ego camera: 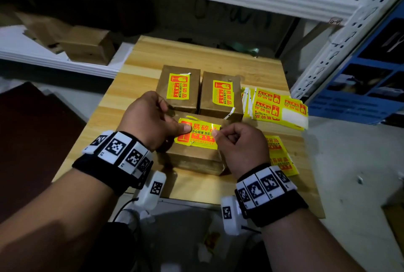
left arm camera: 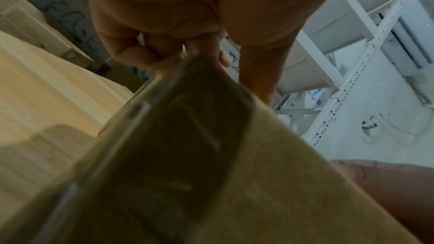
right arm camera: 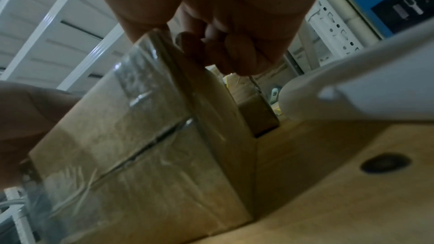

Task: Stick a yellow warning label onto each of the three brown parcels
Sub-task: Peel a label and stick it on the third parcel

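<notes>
Three brown parcels sit on the wooden table (ego camera: 196,57). The back left parcel (ego camera: 175,97) and the back right parcel (ego camera: 209,103) each carry a yellow label. On top of the near parcel (ego camera: 196,158) lies another yellow label (ego camera: 201,138). My left hand (ego camera: 175,116) grips this parcel at its far left corner, thumb pressing the label's left part. My right hand (ego camera: 218,135), fingers curled, pinches the label's right edge. The wrist views show the left hand (left arm camera: 178,51) and the right hand (right arm camera: 230,53) on top of the taped parcel (right arm camera: 140,155).
A pile of yellow label sheets (ego camera: 277,108) lies on the table right of the parcels, with another sheet (ego camera: 279,156) nearer me. Cardboard boxes (ego camera: 87,46) stand on the white shelf at the left. A blue crate (ego camera: 360,79) and a white rack post (ego camera: 349,38) stand at the right.
</notes>
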Demonstrator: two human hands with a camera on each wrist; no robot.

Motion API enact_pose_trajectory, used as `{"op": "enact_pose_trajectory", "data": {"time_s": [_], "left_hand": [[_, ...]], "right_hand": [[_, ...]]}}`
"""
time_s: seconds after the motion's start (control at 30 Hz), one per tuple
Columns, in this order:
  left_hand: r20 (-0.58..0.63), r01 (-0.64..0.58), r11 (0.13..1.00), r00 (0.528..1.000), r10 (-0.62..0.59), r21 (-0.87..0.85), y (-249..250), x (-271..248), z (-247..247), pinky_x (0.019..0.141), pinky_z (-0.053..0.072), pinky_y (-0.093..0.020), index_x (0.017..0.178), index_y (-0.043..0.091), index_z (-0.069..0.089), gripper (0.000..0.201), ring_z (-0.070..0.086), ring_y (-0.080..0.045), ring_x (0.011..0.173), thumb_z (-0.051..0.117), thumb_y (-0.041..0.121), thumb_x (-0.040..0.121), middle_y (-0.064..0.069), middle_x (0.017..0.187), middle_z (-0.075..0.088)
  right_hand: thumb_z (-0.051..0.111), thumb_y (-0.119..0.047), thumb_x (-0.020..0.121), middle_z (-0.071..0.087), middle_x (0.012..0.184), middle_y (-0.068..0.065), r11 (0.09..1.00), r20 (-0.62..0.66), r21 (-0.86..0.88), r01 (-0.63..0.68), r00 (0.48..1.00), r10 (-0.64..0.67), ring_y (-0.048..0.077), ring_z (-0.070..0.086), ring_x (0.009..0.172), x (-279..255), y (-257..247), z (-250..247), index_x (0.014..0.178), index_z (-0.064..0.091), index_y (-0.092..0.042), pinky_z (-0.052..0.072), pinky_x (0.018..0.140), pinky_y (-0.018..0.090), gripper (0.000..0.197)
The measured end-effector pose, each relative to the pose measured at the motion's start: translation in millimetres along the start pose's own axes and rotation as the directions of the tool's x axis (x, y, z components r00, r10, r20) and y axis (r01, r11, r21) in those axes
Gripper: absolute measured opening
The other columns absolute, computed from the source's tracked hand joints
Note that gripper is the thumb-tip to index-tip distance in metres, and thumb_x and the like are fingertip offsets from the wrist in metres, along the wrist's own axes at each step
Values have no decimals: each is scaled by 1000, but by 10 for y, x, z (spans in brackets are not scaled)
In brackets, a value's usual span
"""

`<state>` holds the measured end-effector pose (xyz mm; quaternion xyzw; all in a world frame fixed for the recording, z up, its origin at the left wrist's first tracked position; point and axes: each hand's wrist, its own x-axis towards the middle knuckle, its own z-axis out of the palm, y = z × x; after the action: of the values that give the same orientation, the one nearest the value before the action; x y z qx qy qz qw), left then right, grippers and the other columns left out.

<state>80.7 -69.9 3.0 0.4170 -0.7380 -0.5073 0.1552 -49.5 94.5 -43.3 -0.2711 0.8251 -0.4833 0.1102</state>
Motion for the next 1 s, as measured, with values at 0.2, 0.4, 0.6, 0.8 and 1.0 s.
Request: {"op": "enact_pose_trajectory", "data": {"time_s": [0.2,0.4,0.6,0.8,1.0], "left_hand": [[-37,-134,938,987,154,321,76,-74,22,68,59,-40,87,21,51,54,69,-10,66,96,33,60,5,68,73],[-55,-165,862,974,218,480,23,-58,-1,64,50,-37,87,21,49,60,59,-18,76,92,51,58,3,83,61],[-52,-26,972,998,39,236,-237,-23,32,73,56,-48,88,15,52,61,64,-26,79,80,64,67,-6,83,66],[-132,-32,978,989,60,208,-285,10,225,62,49,-39,73,18,45,57,60,-24,66,74,68,73,-3,67,61],[-109,-34,973,992,61,229,-297,54,246,61,43,-37,76,15,44,52,55,-27,67,70,60,82,-6,68,56]], "right_hand": [[84,-31,76,53,53,-10,1000,-20,-18,15,1000,-15,1,47,51,-18,9,45,61,61,-26,39,54,21,28],[86,-33,68,49,67,-10,999,-66,51,-6,998,9,5,46,58,-6,56,67,78,50,-31,46,58,29,37],[70,-48,79,58,130,-2,998,-89,59,-6,996,11,13,57,118,-58,80,123,135,50,-30,50,102,40,62],[63,-68,73,61,141,-6,989,1,22,-147,989,147,15,58,128,-20,91,174,145,46,-32,48,108,42,82],[58,-72,69,69,130,-7,986,-35,10,-168,985,169,12,64,119,42,100,170,136,55,-30,53,103,41,80]]}}
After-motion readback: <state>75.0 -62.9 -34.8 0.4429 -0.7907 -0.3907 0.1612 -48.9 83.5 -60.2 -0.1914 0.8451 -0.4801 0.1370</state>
